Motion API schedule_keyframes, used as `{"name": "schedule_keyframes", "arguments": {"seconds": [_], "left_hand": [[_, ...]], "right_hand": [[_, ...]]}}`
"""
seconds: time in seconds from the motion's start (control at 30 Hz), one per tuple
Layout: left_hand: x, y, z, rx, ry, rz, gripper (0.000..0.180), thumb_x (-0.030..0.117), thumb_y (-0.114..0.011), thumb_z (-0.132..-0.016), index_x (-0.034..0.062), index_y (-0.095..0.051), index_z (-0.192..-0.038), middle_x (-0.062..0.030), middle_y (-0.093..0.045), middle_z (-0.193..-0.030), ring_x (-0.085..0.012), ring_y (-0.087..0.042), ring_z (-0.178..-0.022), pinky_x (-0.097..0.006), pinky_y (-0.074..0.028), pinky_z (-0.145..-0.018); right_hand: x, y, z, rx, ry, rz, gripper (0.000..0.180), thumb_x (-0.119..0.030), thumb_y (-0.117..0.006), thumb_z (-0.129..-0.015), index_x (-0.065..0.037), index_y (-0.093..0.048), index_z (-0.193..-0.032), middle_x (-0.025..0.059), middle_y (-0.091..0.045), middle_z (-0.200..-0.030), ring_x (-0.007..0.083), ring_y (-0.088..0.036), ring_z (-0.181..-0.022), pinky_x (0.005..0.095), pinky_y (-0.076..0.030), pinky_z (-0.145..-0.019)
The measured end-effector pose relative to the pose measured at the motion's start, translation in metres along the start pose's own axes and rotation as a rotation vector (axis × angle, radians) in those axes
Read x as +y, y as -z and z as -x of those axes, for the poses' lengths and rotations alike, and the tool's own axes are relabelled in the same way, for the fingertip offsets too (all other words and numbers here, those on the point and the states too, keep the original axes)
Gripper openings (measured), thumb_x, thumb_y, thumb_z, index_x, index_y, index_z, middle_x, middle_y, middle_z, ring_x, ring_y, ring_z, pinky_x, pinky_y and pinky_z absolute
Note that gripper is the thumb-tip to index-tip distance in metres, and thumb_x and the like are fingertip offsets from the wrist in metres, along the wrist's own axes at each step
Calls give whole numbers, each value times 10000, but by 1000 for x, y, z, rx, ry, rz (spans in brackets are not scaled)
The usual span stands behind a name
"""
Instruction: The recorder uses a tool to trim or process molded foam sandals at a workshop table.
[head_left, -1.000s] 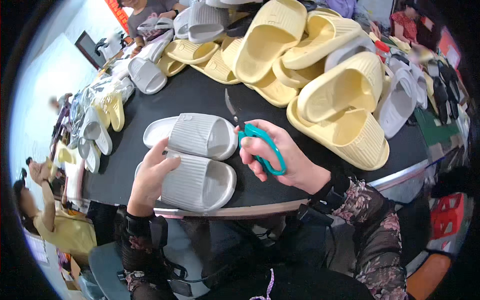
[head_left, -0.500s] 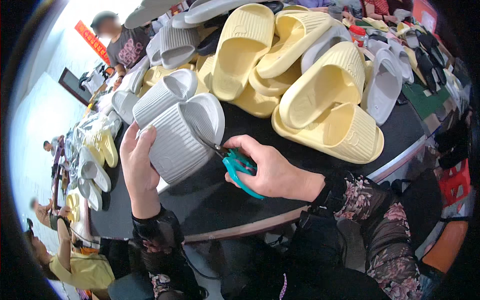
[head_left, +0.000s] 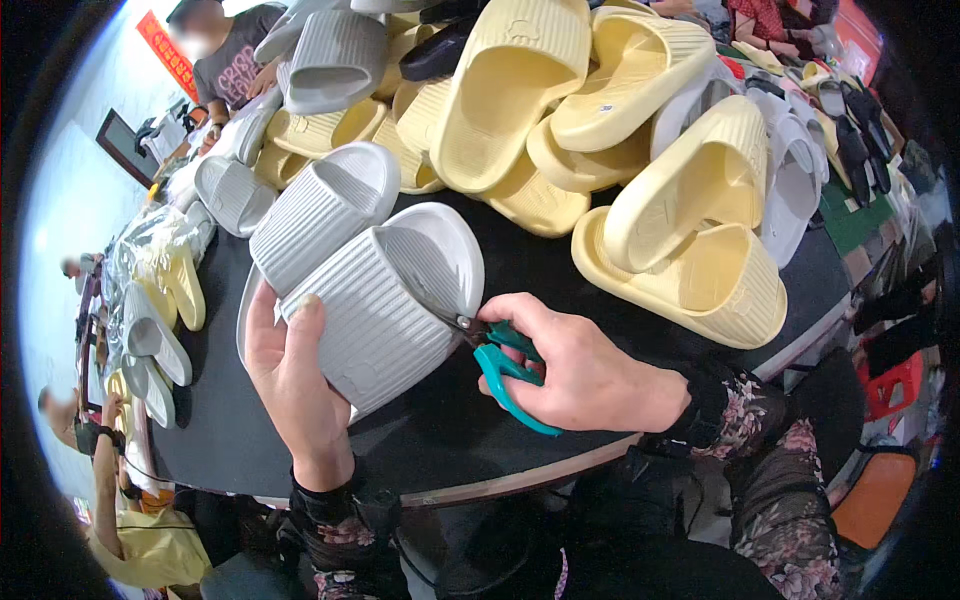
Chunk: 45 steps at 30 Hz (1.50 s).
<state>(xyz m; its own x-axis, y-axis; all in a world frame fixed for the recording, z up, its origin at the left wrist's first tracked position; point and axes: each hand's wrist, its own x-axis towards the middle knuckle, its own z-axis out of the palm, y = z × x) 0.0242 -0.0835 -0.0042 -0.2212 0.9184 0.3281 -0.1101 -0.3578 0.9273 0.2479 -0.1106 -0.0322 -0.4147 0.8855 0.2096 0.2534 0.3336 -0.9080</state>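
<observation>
My left hand [head_left: 300, 390] grips a pair of light grey slide slippers by the side, thumb on the ribbed strap. The nearer grey slipper [head_left: 370, 310] faces me at a tilt; the other grey slipper [head_left: 315, 220] lies behind it, on its far left side. Wrapped round the teal handles of small scissors [head_left: 496, 375], my right hand [head_left: 610, 375] is at the right edge of the nearer slipper. The dark blades reach along the strap's edge at the foot opening; their tips are hard to make out.
Yellow slippers [head_left: 510, 100] are heaped at the back of the black table [head_left: 480, 440], with grey and black ones among them. Bagged slippers [head_left: 150, 260] lie along the left. A person [head_left: 230, 60] stands at the far left, and another in yellow [head_left: 150, 545] is at lower left.
The view has shifted, and the grey slippers appear larger and lower. Both hands keep their holds, with the scissors still at the strap's edge.
</observation>
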Motion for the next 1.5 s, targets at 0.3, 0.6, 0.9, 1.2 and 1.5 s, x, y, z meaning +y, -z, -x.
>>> {"name": "schedule_keyframes", "arguments": {"seconds": [0.3, 0.6, 0.9, 1.2, 1.5], "left_hand": [[-1, 0, 1, 37, -41, 44, 444, 16, -499, -879, -89, -404, -1300, -191, -555, -1213, -222, -563, -1101, -333, -416, -971], [-4, -3, 0, 51, -71, -6, 479, 30, -486, -860, -110, -386, -1307, -196, -538, -1239, -233, -561, -1101, -336, -425, -964], [-8, -4, 5, 14, -62, -5, 469, -10, -486, -863, -84, -388, -1316, -184, -539, -1230, -216, -541, -1124, -328, -402, -974], [-12, -6, 11, 4, -78, -166, 501, -16, -487, -846, -107, -359, -1322, -191, -544, -1212, -203, -544, -1105, -316, -393, -970], [-13, -7, 13, -24, -111, -181, 497, -43, -495, -848, -118, -348, -1317, -195, -547, -1207, -198, -554, -1099, -305, -406, -957]], "right_hand": [[-3, -1, 1, 1, -19, 43, 407, -134, -670, -794, -16, -462, -1123, 173, -619, -879, 275, -660, -748, 363, -530, -670], [-2, 0, 1, 4, -14, 96, 403, -138, -669, -790, -12, -461, -1110, 177, -616, -852, 288, -650, -726, 380, -523, -657], [2, 1, 1, 27, 16, 125, 402, -143, -664, -792, -12, -456, -1110, 182, -616, -834, 299, -652, -716, 390, -527, -647], [4, 0, 1, 64, 32, 109, 398, -138, -663, -788, -4, -455, -1100, 188, -615, -810, 309, -649, -705, 394, -525, -636], [5, 0, 0, 87, 53, 81, 387, -148, -656, -800, 3, -451, -1092, 193, -610, -801, 331, -640, -693, 407, -515, -622]]}}
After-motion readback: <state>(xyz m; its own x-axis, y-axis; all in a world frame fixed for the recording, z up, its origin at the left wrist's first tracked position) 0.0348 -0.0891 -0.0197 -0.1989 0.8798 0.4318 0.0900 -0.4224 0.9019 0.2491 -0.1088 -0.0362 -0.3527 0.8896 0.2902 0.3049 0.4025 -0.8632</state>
